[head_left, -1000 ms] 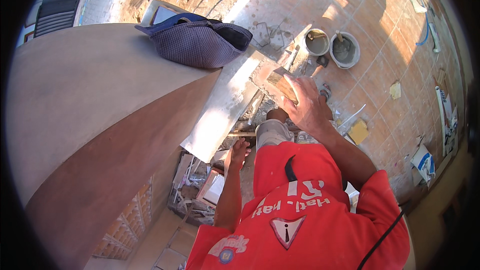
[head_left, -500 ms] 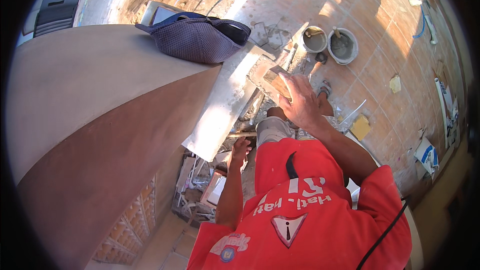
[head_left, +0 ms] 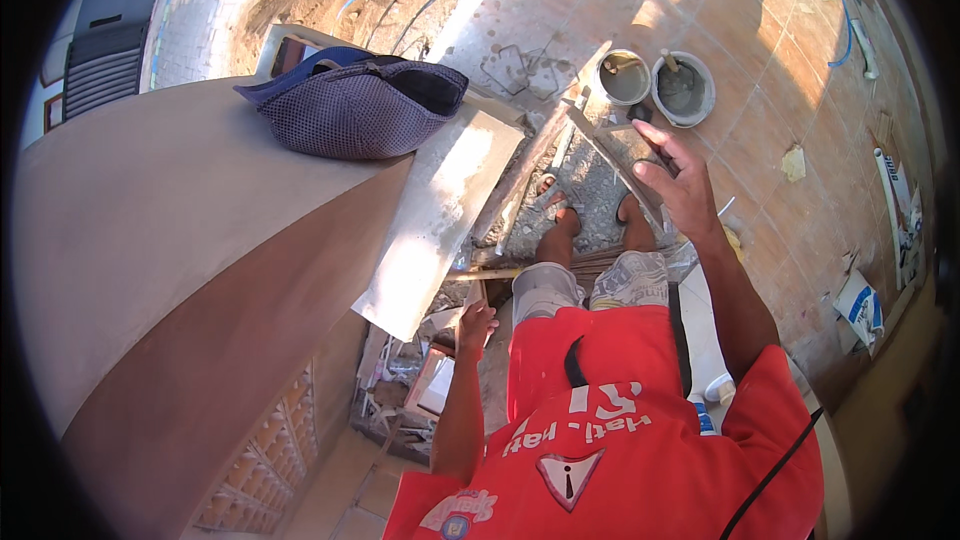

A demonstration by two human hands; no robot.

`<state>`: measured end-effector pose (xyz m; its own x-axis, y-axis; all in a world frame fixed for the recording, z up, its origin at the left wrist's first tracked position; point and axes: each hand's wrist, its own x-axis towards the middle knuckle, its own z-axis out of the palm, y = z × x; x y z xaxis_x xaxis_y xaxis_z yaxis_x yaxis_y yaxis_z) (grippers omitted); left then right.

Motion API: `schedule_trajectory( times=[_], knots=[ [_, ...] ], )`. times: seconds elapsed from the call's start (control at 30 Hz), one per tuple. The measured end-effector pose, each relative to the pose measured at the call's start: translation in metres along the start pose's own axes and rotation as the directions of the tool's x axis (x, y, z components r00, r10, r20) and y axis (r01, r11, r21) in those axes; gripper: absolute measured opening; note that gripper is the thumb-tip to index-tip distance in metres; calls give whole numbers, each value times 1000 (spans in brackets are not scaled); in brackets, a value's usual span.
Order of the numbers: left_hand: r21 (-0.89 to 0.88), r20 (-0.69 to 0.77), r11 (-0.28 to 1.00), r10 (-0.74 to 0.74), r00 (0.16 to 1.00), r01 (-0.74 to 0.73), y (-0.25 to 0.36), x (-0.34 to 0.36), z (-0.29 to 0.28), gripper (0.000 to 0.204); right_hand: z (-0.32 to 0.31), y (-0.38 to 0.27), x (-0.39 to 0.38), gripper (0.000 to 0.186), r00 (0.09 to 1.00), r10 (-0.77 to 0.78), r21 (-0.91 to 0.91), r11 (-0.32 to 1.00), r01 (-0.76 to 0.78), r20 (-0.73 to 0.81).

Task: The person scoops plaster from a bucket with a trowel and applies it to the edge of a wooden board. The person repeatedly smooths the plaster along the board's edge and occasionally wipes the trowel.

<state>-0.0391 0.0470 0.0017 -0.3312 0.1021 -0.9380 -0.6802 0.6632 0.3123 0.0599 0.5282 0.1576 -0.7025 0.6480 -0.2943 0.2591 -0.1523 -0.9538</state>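
Note:
In my right hand [head_left: 685, 185] is a plasterer's float [head_left: 616, 169], gripped at its handle. Its board is tipped up over rubble, to the right of a pale, wet-looking slab [head_left: 440, 230]. Grey smears mark the slab, and a bright patch of sun falls across it. My left hand [head_left: 475, 327] hangs low by the slab's near end, fingers curled, with nothing visible in them. A bluish mesh cap [head_left: 360, 110] lies on the smooth curved ledge [head_left: 150, 170] at the slab's far left.
Two buckets of grey mix stand past the float, one smaller [head_left: 625, 77] and one larger [head_left: 684, 88], on the tiled floor [head_left: 740, 130]. Scrap and broken pieces [head_left: 400, 370] fill a gap by my left arm. A torn white-and-blue bag [head_left: 858, 305] lies far right.
My right hand has swung right and toward me, taking the float off the slab side and tilting its board up. My left hand has dropped slightly, and my bare lower legs now show.

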Motion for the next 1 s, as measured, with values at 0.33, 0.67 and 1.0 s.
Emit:
schedule_trajectory(
  times=[0.33,0.67,1.0],
  knots=[
    [39,-83,993,-107,991,111,-8,-35,49,49,35,67,80,47,976,-67,166,986,33,206],
    [87,-32,994,-56,998,59,20,-48,132,56,34,74,81,47,951,-233,218,958,189,202],
    [69,-110,987,-135,985,143,-13,-46,117,49,41,89,89,45,942,-243,142,966,215,230]
  ],
)
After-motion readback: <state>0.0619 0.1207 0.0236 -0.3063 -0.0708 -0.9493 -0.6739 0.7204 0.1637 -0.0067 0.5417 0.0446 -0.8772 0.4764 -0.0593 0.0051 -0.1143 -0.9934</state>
